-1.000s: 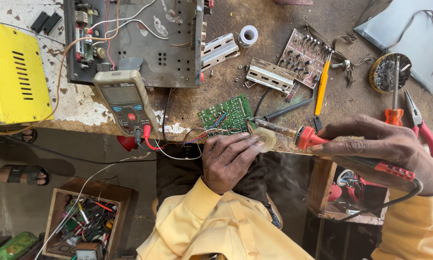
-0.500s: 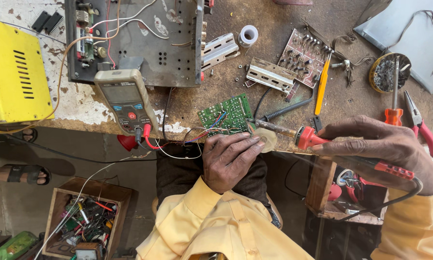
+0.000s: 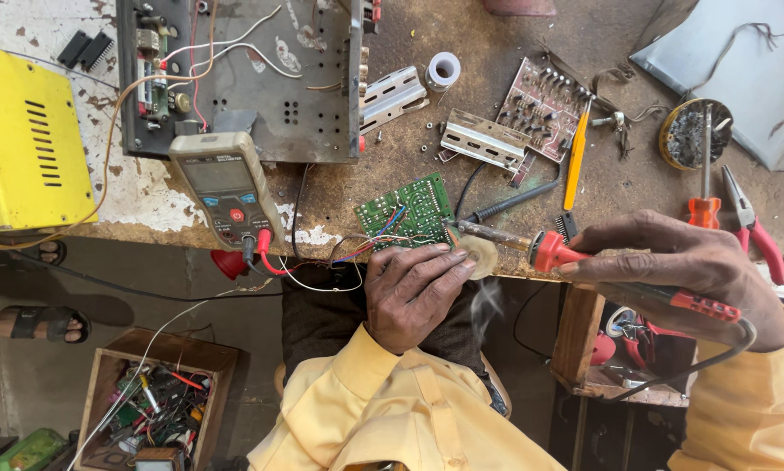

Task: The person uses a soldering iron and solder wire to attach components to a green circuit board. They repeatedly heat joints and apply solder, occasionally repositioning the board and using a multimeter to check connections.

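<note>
While the right hand (image 3: 680,266) had its fingers closed round the red-handled soldering iron (image 3: 584,262), the hot tip sat just ahead of the left hand (image 3: 414,292), whose fingers were pressed closed on the near edge of the green circuit board (image 3: 407,211) at the surface's (image 3: 514,35) lip. Smoke rose just below those fingertips, so a slip prob. meant a burn, w/ the coloured wires (image 3: 366,249) beside them at risk of melting. With the board half off the edge, it could've tipped if pressure eased.
</note>
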